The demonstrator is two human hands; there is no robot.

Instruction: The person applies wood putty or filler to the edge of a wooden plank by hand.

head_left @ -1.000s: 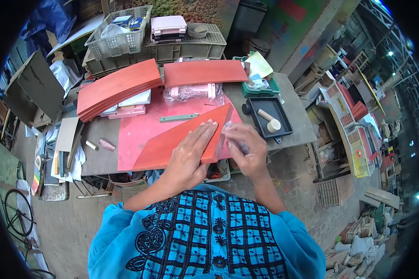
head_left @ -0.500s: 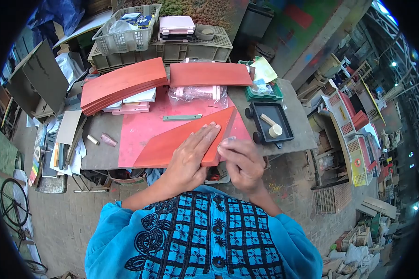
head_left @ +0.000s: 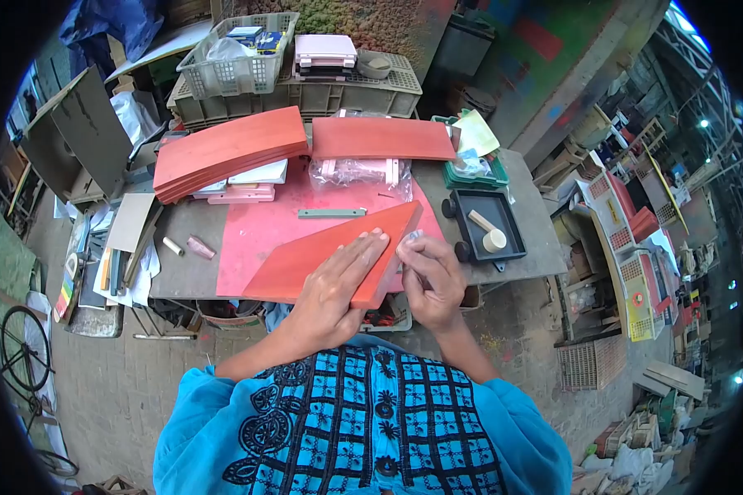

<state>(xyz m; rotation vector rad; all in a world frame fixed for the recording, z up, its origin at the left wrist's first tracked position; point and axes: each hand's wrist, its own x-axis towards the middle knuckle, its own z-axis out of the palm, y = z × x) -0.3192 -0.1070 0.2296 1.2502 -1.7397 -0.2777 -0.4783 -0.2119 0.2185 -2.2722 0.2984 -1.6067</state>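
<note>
A red-orange painted wooden board [head_left: 305, 262] lies slantwise over the pink sheet [head_left: 243, 227] at the table's front edge. My left hand [head_left: 338, 285] grips it, with fingers stretched along the upper face and the thumb down by the near edge. At the board's right-hand edge, my right hand [head_left: 433, 280] is closed, pinching a small pale grey piece [head_left: 409, 239] like folded sandpaper between thumb and fingertips. Most of that piece is hidden by the fingers. Just beyond the board lies a narrow grey-green strip [head_left: 332, 213].
Stacked red boards [head_left: 231, 148] stand at the back left, with another red board [head_left: 380, 138] on wrapped pink parts beside them. A black tray [head_left: 504, 216] holding a wooden mallet-like piece [head_left: 494, 240] is on the right. Small cylinders [head_left: 173, 246] and papers lie left.
My right hand has moved slightly up along the board's right edge, still pinching the small piece. My left hand keeps its hold on the board. The whole view has shifted slightly.
</note>
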